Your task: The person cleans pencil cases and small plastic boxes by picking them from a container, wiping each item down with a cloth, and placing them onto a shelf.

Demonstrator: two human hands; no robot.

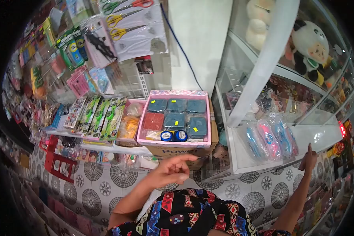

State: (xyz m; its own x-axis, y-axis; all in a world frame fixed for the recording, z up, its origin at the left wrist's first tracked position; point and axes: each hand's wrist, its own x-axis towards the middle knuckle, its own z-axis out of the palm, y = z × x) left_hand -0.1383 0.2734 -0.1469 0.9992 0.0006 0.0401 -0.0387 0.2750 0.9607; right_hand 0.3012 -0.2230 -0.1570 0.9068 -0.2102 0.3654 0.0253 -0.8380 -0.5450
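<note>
My left hand [172, 172] hovers just in front of the pink box [204, 144], its index finger stretched out and the others loosely bent around nothing. In that box lie several dark blue-green square items [174, 120] in clear wrap, a red one [153, 121] and two small blue-capped containers [174, 136]. At the right, my right hand [308, 160] is by the edge of the white shelf [240, 165], index finger extended and no object visible in it. To its left on that shelf, several blue and pink items [269, 138] lie in clear plastic packs.
A cardboard box [177, 152] supports the pink box. Packaged green toys [102, 118] stand to its left, below hanging scissors [126, 32]. A red plastic stool [59, 161] is on the patterned floor. The glass case [259, 70] holds plush toys [310, 43].
</note>
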